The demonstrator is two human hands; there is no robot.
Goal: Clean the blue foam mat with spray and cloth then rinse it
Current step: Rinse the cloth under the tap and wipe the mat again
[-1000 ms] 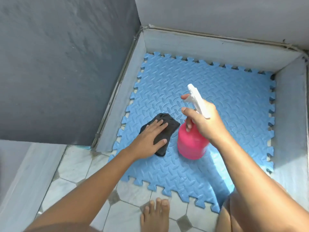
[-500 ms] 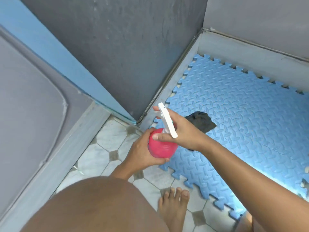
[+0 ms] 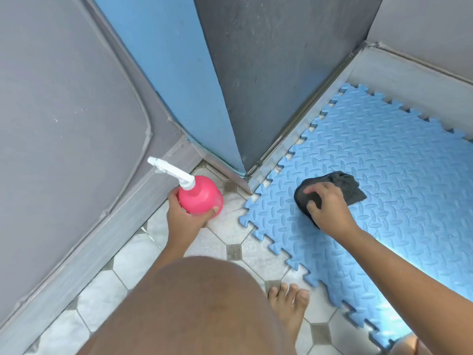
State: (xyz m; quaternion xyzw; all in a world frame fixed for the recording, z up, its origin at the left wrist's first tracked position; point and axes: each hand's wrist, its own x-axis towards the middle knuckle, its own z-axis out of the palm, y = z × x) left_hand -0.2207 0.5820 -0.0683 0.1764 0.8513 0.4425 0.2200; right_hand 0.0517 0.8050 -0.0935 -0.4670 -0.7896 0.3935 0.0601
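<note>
Gripping, left: the left hand, centre left of the frame, has its fingers and thumb wrapped round the lower body of the pink spray bottle. It is over the tiled floor, just off the mat's corner. I cannot tell whether the base touches the tile.
Gripping, right: the right hand, right of centre, has its fingers bent and bunched over the dark cloth, pressing it onto the mat.
Mat place: the blue foam mat lies flat across the right half of the frame in a walled corner. Its toothed edge laps onto the tiles at lower centre.
Mat handling: likely light, soft and floppy. The embossed surface should drag on a cloth and probably turns slick once wet. For rinsing, take it along an edge with both hands, since a single tab could tear.
Cloth handling: limp and easily crumpled, so a flatter palm would spread the pressure.
Bottle handling: rounded, smooth-looking plastic. The neck under the white trigger head looks like the surer hold.
</note>
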